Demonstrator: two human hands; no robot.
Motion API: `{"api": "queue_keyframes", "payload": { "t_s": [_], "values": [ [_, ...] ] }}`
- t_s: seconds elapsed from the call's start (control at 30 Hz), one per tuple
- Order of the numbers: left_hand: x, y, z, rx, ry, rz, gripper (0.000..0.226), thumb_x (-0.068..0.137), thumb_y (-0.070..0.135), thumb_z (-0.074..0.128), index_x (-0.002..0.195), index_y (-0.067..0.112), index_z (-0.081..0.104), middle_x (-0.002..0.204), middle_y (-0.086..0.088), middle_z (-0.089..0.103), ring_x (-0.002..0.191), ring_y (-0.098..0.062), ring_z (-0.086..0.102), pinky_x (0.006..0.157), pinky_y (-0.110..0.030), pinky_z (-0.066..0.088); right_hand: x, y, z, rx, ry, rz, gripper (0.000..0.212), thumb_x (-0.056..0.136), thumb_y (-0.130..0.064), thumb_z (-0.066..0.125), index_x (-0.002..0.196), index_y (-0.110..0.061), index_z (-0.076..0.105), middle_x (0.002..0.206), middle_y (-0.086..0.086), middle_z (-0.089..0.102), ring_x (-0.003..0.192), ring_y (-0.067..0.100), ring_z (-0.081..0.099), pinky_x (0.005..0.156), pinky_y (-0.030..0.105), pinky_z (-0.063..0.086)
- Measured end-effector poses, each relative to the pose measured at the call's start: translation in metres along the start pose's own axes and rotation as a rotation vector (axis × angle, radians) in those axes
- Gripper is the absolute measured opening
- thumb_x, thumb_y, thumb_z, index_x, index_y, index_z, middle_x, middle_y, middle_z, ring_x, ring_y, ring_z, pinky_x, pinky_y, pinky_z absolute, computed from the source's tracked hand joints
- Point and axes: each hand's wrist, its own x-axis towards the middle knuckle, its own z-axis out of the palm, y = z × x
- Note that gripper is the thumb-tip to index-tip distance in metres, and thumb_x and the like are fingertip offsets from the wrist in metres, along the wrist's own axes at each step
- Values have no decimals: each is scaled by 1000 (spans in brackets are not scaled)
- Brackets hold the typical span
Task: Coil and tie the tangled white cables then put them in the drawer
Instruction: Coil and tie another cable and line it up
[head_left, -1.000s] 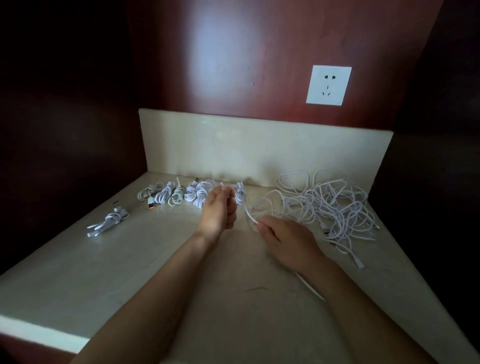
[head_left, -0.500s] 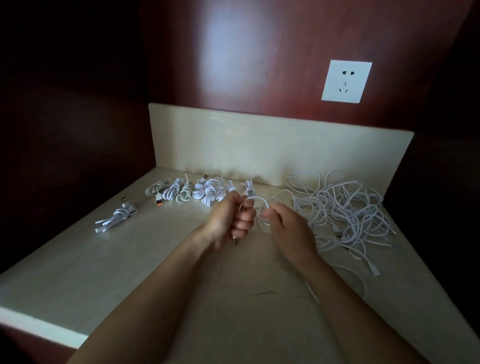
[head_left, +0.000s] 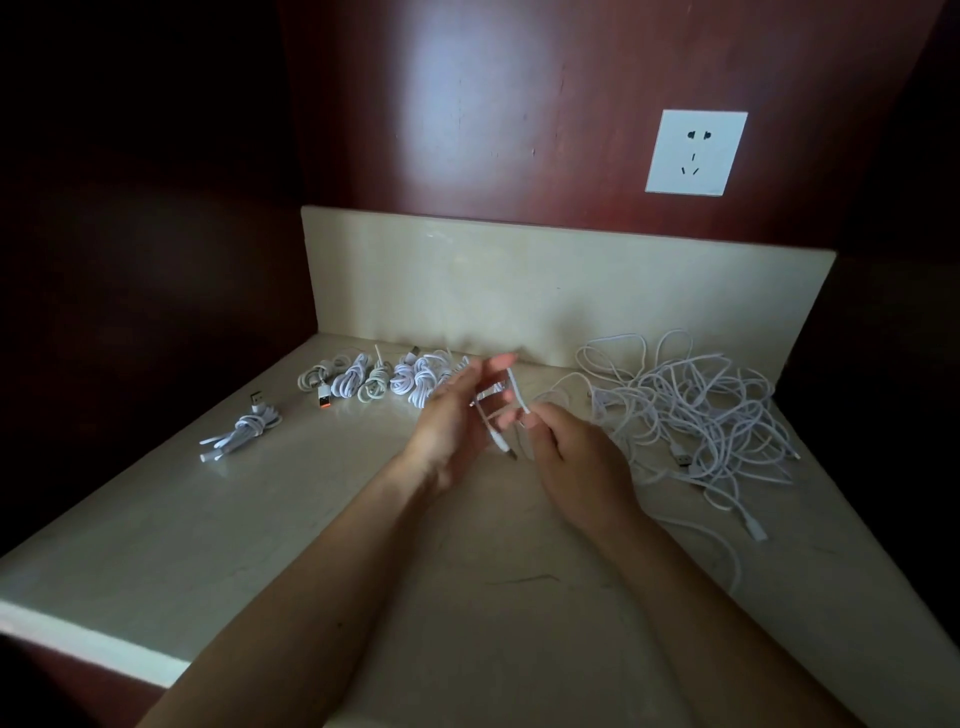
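Left hand (head_left: 452, 421): your grip is wide, fingers stretched out, raised above the worktop (head_left: 291, 530); blur hides the thumb.
White cable (head_left: 515, 387): looped across your left fingers; its plug end hangs between your two hands.
Right hand (head_left: 579, 460): your grip is narrow, fingertips pinching the White cable just beside the left fingers.
Tangled pile (head_left: 691, 415): loose white cables on the worktop, right of your hands.
Coiled bundles (head_left: 379, 379): tied, in a row along the upstand (head_left: 519, 291), left of your hands.
Lone bundle (head_left: 241, 431): tied, set apart at far left.
Wall socket (head_left: 696, 152): above the Tangled pile.
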Motion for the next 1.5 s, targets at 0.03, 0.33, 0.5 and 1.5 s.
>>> {"api": "queue_keyframes", "payload": {
  "t_s": [0.03, 0.33, 0.5, 1.5],
  "values": [
    [2, 0, -2, -28, 26, 5, 39, 105, 27, 32, 101, 9, 66, 87, -3, 62, 77, -13, 59, 66, -24, 52, -1, 0, 1, -35, -27, -23, 28, 99, -36, 38, 99, -20, 62, 88, 4, 68, 88, 28, 61, 69, 36, 42],
    [3, 6, -11, 18, 162, 37, 24, 102, 23, 35, 96, 16, 57, 72, 1, 53, 44, -13, 47, 63, -34, 47, -6, -5, -3, -122, -158, -128, 28, 101, -31, 42, 119, -29, 64, 102, 2, 70, 97, 24, 61, 75, 34, 42],
    [4, 14, -17, 16, 145, 76, 25, 102, 17, 30, 90, 21, 51, 64, 6, 34, 38, -4, 24, 38, -15, 28, -10, -8, 1, -142, -203, -167, 26, 95, -39, 48, 79, -21, 55, 75, 0, 61, 76, 21, 58, 64, 33, 38],
    [-14, 4, -8, 323, -328, -600, 39, 102, 45, 27, 75, 21, 41, 59, 7, 29, 38, 1, 26, 32, -10, 11, 2, -4, -12, 314, 120, 41, 29, 80, -53, 57, 76, -25, 60, 72, -13, 66, 68, 9, 60, 68, 39, 50]
  ]
}}
